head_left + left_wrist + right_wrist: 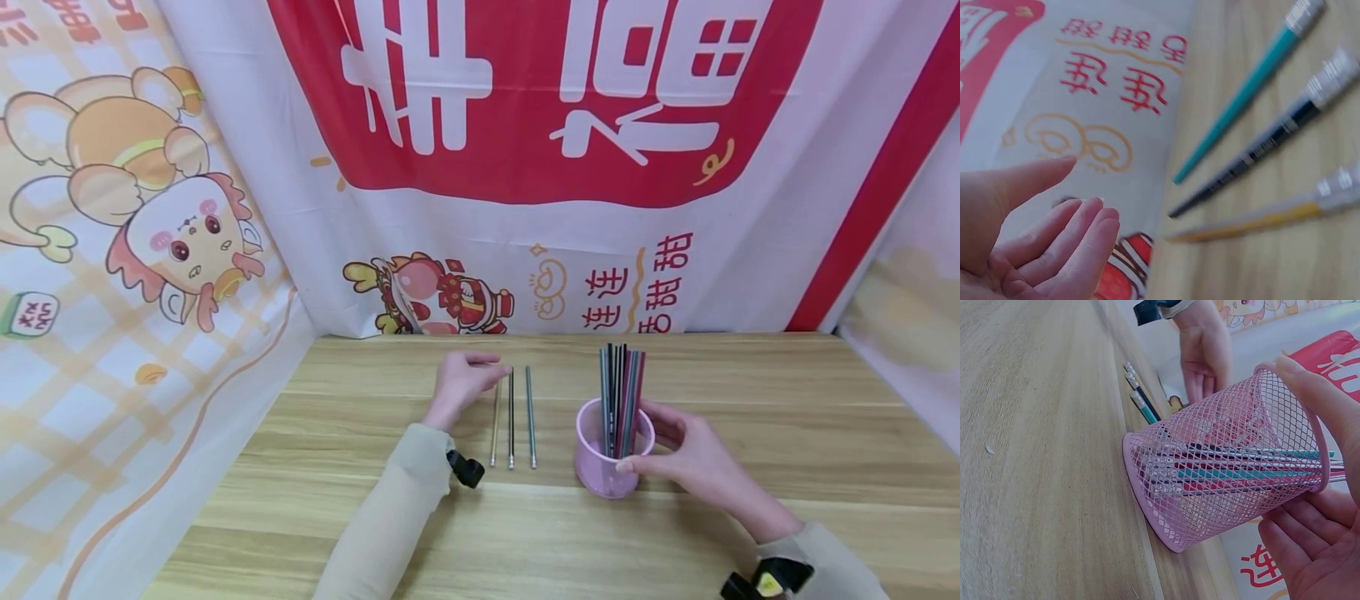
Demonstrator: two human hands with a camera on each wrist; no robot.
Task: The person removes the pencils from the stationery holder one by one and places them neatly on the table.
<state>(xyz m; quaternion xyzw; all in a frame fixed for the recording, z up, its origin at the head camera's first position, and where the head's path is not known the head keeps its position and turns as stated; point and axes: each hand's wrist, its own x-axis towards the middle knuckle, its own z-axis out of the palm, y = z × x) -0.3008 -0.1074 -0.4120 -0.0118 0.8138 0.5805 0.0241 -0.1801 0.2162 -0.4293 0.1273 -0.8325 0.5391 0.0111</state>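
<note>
A curtained-off tabletop booth, perhaps: wood-grain table [787, 425], printed cloth walls [480, 227] (cartoon-covered).

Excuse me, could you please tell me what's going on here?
A person's right hand holds a pink mesh cup near its rim, with a bunch of pencils standing inside, eraser ends down. On the wooden table, left of the cup, a yellow pencil, a black pencil and a teal pencil lie side by side. The left hand is near their far ends, with nothing between its thumb and fingers.
</note>
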